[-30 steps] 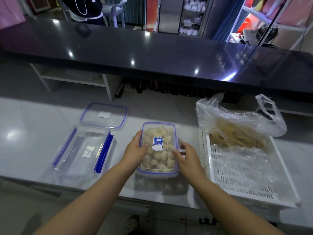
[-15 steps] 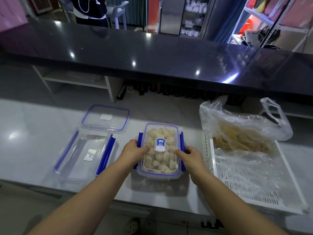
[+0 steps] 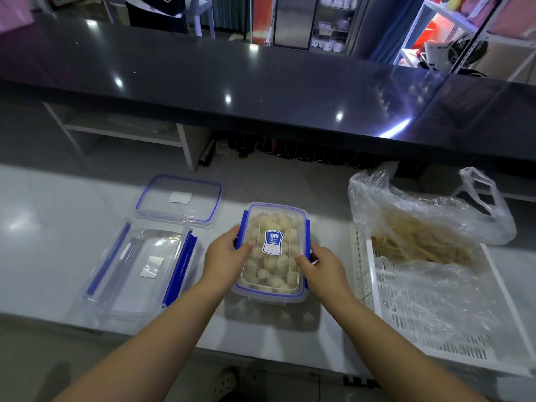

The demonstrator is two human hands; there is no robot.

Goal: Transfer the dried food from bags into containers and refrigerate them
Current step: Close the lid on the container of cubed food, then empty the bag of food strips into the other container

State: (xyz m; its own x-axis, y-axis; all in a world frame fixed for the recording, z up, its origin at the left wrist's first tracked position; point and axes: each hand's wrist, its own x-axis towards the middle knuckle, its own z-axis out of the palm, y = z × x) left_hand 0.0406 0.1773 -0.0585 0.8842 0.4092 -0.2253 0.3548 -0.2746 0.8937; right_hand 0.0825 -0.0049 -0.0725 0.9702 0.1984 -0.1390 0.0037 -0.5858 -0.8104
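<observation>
A clear lidded container (image 3: 272, 274) full of pale dried pieces sits on the white counter, a blue label on its lid. My left hand (image 3: 224, 252) grips its left side over the blue clip, thumb on the lid. My right hand (image 3: 320, 266) grips its right side the same way. A second container (image 3: 136, 271) with blue side clips stands empty to the left, and its lid (image 3: 179, 198) lies just behind it. A clear plastic bag (image 3: 420, 216) of tan dried strips rests in a white slotted tray (image 3: 435, 323) on the right.
A dark raised countertop (image 3: 261, 82) runs across the back, with white shelving (image 3: 121, 132) and dark bottles under it. Crumpled clear plastic (image 3: 429, 288) lies in the tray's front part. A person in dark clothes stands far behind the bar at top left.
Both hands have shifted from the lid top to the container's sides. The blue side clips, hidden a second ago, now show beside the lid under my fingers.
</observation>
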